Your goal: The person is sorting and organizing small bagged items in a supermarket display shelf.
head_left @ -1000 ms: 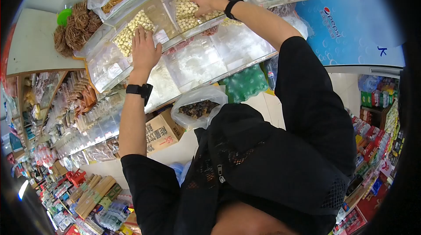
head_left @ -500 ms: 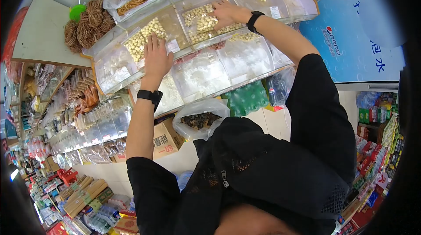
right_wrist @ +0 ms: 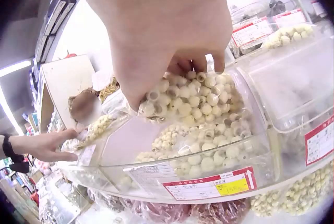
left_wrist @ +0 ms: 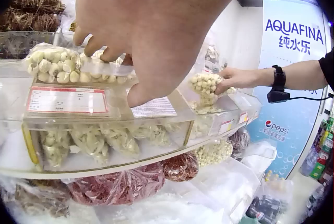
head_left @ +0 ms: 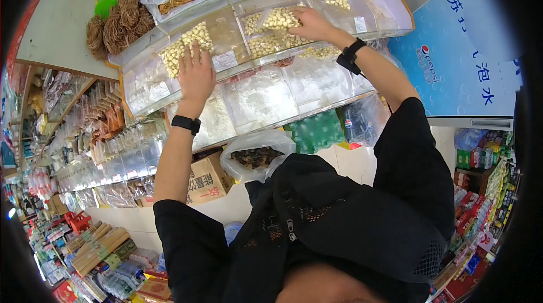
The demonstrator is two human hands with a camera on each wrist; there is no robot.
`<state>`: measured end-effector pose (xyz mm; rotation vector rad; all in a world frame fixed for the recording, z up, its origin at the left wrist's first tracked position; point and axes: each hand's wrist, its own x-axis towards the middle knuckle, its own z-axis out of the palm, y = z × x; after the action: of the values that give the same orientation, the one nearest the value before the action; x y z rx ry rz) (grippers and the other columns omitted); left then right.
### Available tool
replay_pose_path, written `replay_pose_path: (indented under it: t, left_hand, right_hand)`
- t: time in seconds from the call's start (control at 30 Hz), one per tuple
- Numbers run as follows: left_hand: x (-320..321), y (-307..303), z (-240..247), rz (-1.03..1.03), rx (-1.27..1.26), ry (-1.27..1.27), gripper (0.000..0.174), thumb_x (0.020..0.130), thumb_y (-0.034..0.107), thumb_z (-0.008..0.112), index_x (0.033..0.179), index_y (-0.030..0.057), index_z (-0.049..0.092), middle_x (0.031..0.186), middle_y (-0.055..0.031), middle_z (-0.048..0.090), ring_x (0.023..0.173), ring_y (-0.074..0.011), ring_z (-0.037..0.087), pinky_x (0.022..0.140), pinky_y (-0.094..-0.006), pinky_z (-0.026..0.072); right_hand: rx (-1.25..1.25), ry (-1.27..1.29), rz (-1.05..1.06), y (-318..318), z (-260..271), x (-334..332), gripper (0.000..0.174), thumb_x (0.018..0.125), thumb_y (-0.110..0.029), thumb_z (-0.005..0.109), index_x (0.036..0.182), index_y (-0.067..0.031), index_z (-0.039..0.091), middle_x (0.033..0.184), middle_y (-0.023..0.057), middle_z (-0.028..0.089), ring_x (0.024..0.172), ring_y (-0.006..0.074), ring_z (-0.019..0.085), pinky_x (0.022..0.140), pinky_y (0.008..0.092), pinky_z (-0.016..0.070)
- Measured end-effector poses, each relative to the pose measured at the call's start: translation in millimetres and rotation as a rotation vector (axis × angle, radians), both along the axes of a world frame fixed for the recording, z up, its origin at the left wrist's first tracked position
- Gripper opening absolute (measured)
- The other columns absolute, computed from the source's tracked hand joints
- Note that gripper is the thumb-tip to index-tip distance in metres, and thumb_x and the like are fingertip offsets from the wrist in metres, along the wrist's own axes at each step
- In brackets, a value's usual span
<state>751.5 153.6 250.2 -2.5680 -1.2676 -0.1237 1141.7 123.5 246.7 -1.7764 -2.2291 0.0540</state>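
Note:
My right hand (head_left: 310,24) pinches the top of a clear bag of round, cream-coloured lotus seeds (right_wrist: 195,99), thumb on one side and fingers on the other. That bag is lifted over more bagged seeds (right_wrist: 216,138) in the middle bin of a clear display case. My left hand (head_left: 196,79) rests with fairly straight fingers on another clear bag of pale seeds (head_left: 184,48) in the bin to the left. In the left wrist view its fingertips overlap that bag (left_wrist: 55,67), above a red-edged price label (left_wrist: 68,100).
Clear walls divide the bins, with a lower row of bags of white goods (head_left: 257,102) in front. Bundled brown strands (head_left: 127,17) stand at the left, a blue Pepsi fridge (head_left: 447,65) at the right. Below are an open bag of dark dried goods (head_left: 257,158) and a carton (head_left: 209,181).
My right hand went from lying over the seed bags to gripping one and raising it a little. The left hand stays on its bag. The head view has shifted slightly.

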Motion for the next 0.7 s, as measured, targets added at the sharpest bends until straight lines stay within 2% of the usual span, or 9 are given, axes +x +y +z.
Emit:
replay_pose_path:
  t: [0.1, 0.2, 0.27, 0.4, 0.43, 0.53, 0.57, 0.6, 0.7]
  left_hand:
    - [-6.5, 3.2, 3.2, 0.026, -0.025, -0.022, 0.054, 0.086, 0.026, 0.063, 0.134, 0.0064, 0.049, 0.157, -0.0187, 0.029, 0.144, -0.0391, 0.028, 0.116, -0.0536, 0.0243]
    - [-7.2, 4.5, 9.1, 0.005, -0.089, -0.024, 0.061, 0.085, 0.029, 0.065, 0.137, 0.0025, 0.045, 0.156, -0.0223, 0.029, 0.144, -0.0402, 0.026, 0.116, -0.0548, 0.0233]
    - [1.6, 5.8, 11.6, -0.126, -0.136, -0.346, 0.069, 0.085, 0.033, 0.069, 0.136, -0.0038, 0.042, 0.152, -0.0276, 0.032, 0.141, -0.0425, 0.031, 0.115, -0.0521, 0.0264]
    - [55.7, -6.1, 41.1, -0.284, -0.319, -0.737, 0.074, 0.085, 0.034, 0.072, 0.135, -0.0088, 0.039, 0.146, -0.0314, 0.038, 0.134, -0.0435, 0.041, 0.111, -0.0459, 0.0356]
    - [67.5, -5.4, 41.1, -0.272, -0.365, -0.873, 0.073, 0.085, 0.033, 0.073, 0.134, -0.0083, 0.040, 0.140, -0.0303, 0.045, 0.127, -0.0418, 0.049, 0.105, -0.0435, 0.0407]
    - [79.4, -0.6, 44.1, -0.152, -0.502, -1.098, 0.068, 0.085, 0.034, 0.075, 0.130, -0.0070, 0.045, 0.127, -0.0272, 0.056, 0.114, -0.0369, 0.059, 0.094, -0.0408, 0.0474]
    - [80.0, 2.5, 45.3, -0.045, -0.596, -1.186, 0.064, 0.085, 0.035, 0.076, 0.126, -0.0064, 0.049, 0.119, -0.0252, 0.061, 0.107, -0.0338, 0.063, 0.089, -0.0404, 0.0489]
    - [78.2, 9.3, 39.1, -0.142, -0.540, -1.289, 0.057, 0.084, 0.036, 0.076, 0.116, -0.0058, 0.055, 0.108, -0.0212, 0.065, 0.098, -0.0296, 0.065, 0.084, -0.0400, 0.0492]
    - [51.8, 19.5, 32.1, 0.027, -0.481, -1.126, 0.056, 0.084, 0.038, 0.076, 0.112, -0.0062, 0.058, 0.107, -0.0204, 0.066, 0.096, -0.0274, 0.066, 0.083, -0.0375, 0.0503]
  right_hand:
    - [-0.079, 0.236, -0.092, -8.0, 26.6, -6.8, 0.065, 0.080, -0.046, 0.065, 0.114, 0.0094, 0.062, 0.125, 0.0278, 0.059, 0.115, 0.0413, 0.057, 0.097, 0.0443, 0.0468]
    - [0.125, 0.431, -0.014, -4.1, 51.8, -23.0, 0.064, 0.080, -0.048, 0.066, 0.112, 0.0082, 0.064, 0.114, 0.0274, 0.063, 0.108, 0.0354, 0.061, 0.091, 0.0409, 0.0485]
    - [-0.077, 0.544, -0.063, -2.0, 83.3, -41.1, 0.059, 0.088, -0.044, 0.065, 0.122, 0.0035, 0.061, 0.107, 0.0147, 0.067, 0.099, 0.0246, 0.061, 0.089, 0.0361, 0.0457]
    - [-0.290, 0.855, -0.082, -1.3, 123.7, -93.8, 0.051, 0.091, -0.044, 0.062, 0.122, -0.0035, 0.065, 0.106, 0.0045, 0.067, 0.099, 0.0136, 0.060, 0.089, 0.0297, 0.0442]
    - [-0.292, 0.854, -0.077, 4.5, 120.6, -104.3, 0.051, 0.091, -0.044, 0.062, 0.122, -0.0035, 0.065, 0.106, 0.0045, 0.067, 0.099, 0.0136, 0.060, 0.089, 0.0297, 0.0442]
    - [-0.492, 1.468, 0.034, 19.6, 105.6, -131.9, 0.045, 0.095, -0.040, 0.058, 0.124, -0.0059, 0.064, 0.118, 0.0066, 0.063, 0.106, 0.0159, 0.058, 0.096, 0.0332, 0.0446]
    - [-0.493, 1.472, 0.036, 22.0, 104.6, -134.8, 0.045, 0.095, -0.040, 0.058, 0.124, -0.0059, 0.064, 0.118, 0.0066, 0.063, 0.106, 0.0159, 0.058, 0.096, 0.0332, 0.0446]
    - [-0.460, 1.492, 0.058, 23.6, 103.4, -136.7, 0.045, 0.095, -0.040, 0.058, 0.124, -0.0061, 0.064, 0.119, 0.0069, 0.063, 0.107, 0.0156, 0.058, 0.097, 0.0329, 0.0441]
    - [-0.316, 1.390, 0.025, 28.0, 102.2, -136.5, 0.048, 0.095, -0.043, 0.058, 0.126, -0.0056, 0.063, 0.119, 0.0068, 0.064, 0.107, 0.0159, 0.058, 0.097, 0.0324, 0.0448]
